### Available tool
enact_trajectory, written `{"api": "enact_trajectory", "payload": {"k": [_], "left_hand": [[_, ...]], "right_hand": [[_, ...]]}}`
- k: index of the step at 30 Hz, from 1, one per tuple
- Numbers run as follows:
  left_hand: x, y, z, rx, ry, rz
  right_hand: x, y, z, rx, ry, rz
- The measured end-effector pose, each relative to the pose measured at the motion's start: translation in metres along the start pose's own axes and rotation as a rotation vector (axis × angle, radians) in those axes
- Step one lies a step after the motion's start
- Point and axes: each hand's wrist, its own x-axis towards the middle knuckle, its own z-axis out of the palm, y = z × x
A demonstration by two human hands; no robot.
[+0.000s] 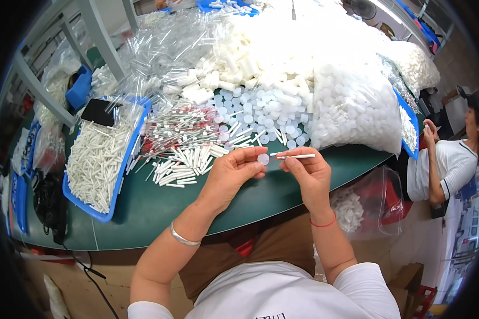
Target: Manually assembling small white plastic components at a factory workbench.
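Over the near edge of the green table, my left hand (234, 173) pinches a small translucent round cap (263, 159) between thumb and fingers. Close to its right, my right hand (310, 178) is closed on a thin white tube (303, 156) lying level across the fingertips. A fine rod sticks out of the tube's left end toward the cap; whether they touch I cannot tell. Beyond my hands lie loose white tubes (183, 165), thin rods with white ends (178, 127) and many translucent caps (239, 101).
A blue tray (105, 217) of short white tubes holds a dark flat object (99, 112). A big clear bag (356, 109) of caps stands at right, thick white cylinders (226, 74) behind. Grey frame bars (101, 37) rise at left. Another person (447, 167) sits at far right.
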Motion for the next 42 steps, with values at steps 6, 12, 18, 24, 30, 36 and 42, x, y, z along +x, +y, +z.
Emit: {"api": "enact_trajectory", "payload": {"k": [6, 12, 18, 24, 30, 36, 42], "left_hand": [[-0.001, 0.003, 0.001, -0.013, -0.034, -0.022], [-0.001, 0.003, 0.001, -0.042, -0.051, -0.032], [-0.001, 0.003, 0.002, -0.068, -0.036, -0.055], [-0.003, 0.004, 0.001, -0.04, -0.039, -0.058], [-0.004, 0.0, 0.0, 0.009, 0.032, 0.079], [-0.005, -0.006, 0.009, 0.327, 0.214, 0.415], [0.011, 0.003, 0.013, 0.577, 0.2, 0.572]], "right_hand": [[0.001, 0.0, -0.001, 0.037, 0.003, 0.0], [-0.001, 0.002, -0.002, -0.01, 0.006, -0.005], [-0.002, 0.002, -0.003, -0.047, -0.013, -0.008], [-0.002, 0.003, 0.001, -0.303, -0.073, -0.132], [0.002, 0.007, 0.014, -0.054, -0.021, 0.017], [0.011, 0.008, 0.022, 0.154, -0.031, 0.161], [0.028, 0.01, 0.011, 0.113, -0.029, 0.176]]}}
